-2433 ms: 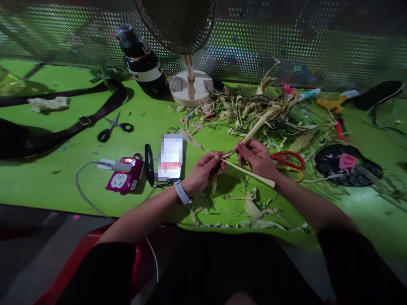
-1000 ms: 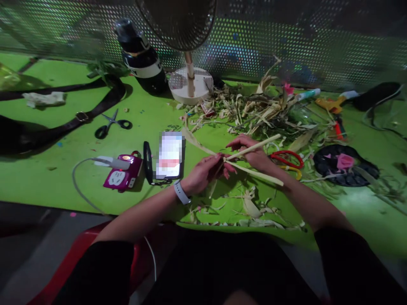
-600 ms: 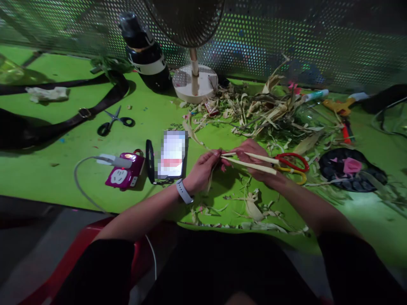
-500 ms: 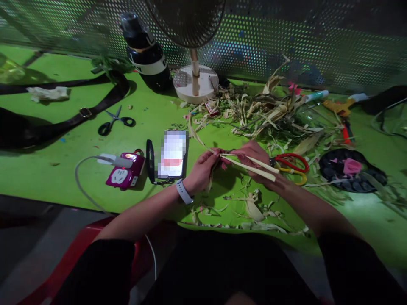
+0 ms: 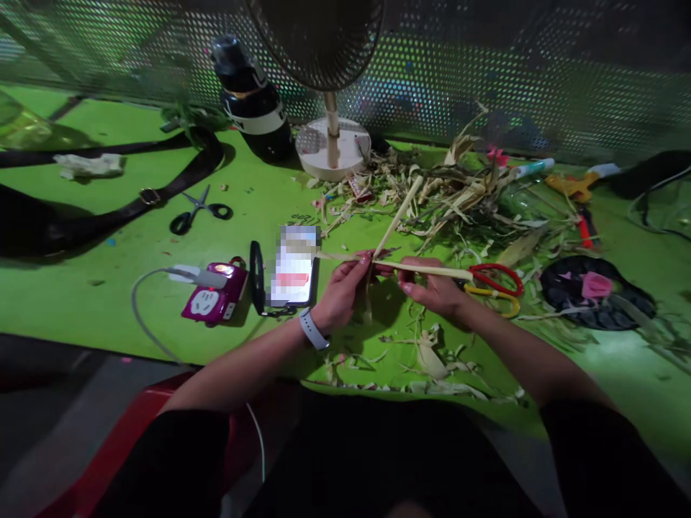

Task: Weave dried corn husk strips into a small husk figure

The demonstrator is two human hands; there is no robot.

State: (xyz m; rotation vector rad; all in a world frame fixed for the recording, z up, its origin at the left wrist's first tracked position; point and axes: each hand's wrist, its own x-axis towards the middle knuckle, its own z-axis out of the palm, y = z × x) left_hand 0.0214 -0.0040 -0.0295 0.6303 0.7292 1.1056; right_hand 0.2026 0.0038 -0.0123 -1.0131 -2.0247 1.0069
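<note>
Head view: pale husk strips (image 5: 432,270) are pinched between both hands above the green bench (image 5: 80,302), just right of the phone (image 5: 294,266). The left hand (image 5: 345,291) is closed on their crossing; the right hand (image 5: 435,291) is closed under the flat strip. One strip (image 5: 398,216), laid level half a second ago, is now raised toward the far scrap pile (image 5: 458,194). Red scissors (image 5: 494,280) lie just right.

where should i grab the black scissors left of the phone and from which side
Probably by the black loop handles, coming from above on the near-right side. The black scissors lie flat on the green table with the blades pointing away toward the dark strap, so the handle end is the blunt, open end.
</note>
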